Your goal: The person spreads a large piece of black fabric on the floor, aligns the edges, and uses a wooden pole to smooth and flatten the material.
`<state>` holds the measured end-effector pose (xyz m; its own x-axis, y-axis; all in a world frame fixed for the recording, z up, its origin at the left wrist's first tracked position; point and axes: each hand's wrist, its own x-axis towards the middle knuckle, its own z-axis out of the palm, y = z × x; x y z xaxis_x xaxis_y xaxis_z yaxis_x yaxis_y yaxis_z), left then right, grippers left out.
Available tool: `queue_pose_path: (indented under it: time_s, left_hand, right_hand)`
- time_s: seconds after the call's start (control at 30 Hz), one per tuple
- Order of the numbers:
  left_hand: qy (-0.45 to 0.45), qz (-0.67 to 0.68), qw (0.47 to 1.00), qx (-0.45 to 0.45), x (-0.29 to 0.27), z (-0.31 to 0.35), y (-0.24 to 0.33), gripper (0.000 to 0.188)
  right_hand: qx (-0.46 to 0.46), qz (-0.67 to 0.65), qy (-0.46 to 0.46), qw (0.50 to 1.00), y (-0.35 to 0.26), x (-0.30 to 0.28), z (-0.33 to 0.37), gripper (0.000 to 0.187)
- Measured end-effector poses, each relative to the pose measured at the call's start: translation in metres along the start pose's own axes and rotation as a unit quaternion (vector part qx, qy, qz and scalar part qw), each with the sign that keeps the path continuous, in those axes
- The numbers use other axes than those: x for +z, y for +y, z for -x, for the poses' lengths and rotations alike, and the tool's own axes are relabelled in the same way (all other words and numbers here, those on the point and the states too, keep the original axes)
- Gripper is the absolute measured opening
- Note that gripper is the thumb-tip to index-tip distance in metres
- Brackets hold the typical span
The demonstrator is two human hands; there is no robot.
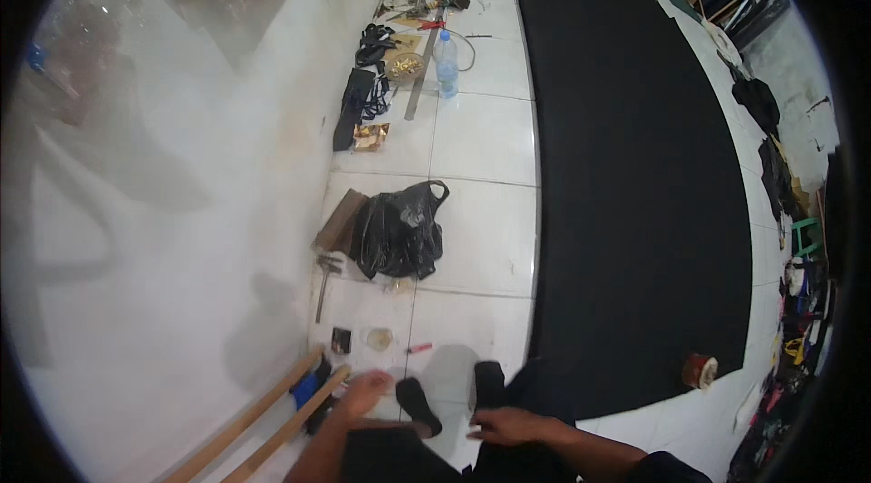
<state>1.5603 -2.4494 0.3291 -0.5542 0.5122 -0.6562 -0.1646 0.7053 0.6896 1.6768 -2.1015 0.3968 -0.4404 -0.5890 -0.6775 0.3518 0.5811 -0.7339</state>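
My left hand (366,392) is over the white tiles beside two wooden poles; its fingers are smeared by motion. My right hand (510,426) hangs above my right leg, fingers bent but apart, with nothing seen in them. Below and between the hands are my feet in black footwear, the left foot (418,406) and the right foot (490,380). A small red and white item (419,349) lies just ahead of them. Close to the left hand stand a clear cup (378,338) and a small dark square item (341,341).
A long black sheet (635,175) covers the floor at right, a reddish-brown roll (699,371) on its near corner. Wooden poles (249,424) lean along the left wall. Ahead are a hammer (325,288), a black plastic bag (399,229), a water bottle (446,66) and scattered tools.
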Motion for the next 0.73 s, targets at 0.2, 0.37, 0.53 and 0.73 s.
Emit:
queue_pose_path:
  time_s: [0.2, 0.37, 0.53, 0.73]
  left_hand:
    - [0.333, -0.239, 0.898, -0.160, -0.153, -0.179, -0.213, 0.045]
    - [0.248, -0.367, 0.847, -0.295, -0.143, -0.260, -0.268, 0.064]
    - [0.235, -0.315, 0.877, -0.275, -0.145, -0.278, -0.309, 0.062]
    - [0.211, -0.246, 0.913, -0.249, -0.161, -0.290, -0.344, 0.086]
  right_hand:
    - [-0.050, -0.066, 0.284, 0.955, 0.021, -0.078, -0.118, 0.042]
    - [-0.087, -0.003, 0.292, 0.952, 0.049, -0.068, -0.090, 0.040]
    - [-0.061, -0.017, 0.371, 0.927, 0.056, -0.053, -0.081, 0.035]
    - [-0.021, 0.055, 0.406, 0.912, 0.056, -0.049, -0.084, 0.033]
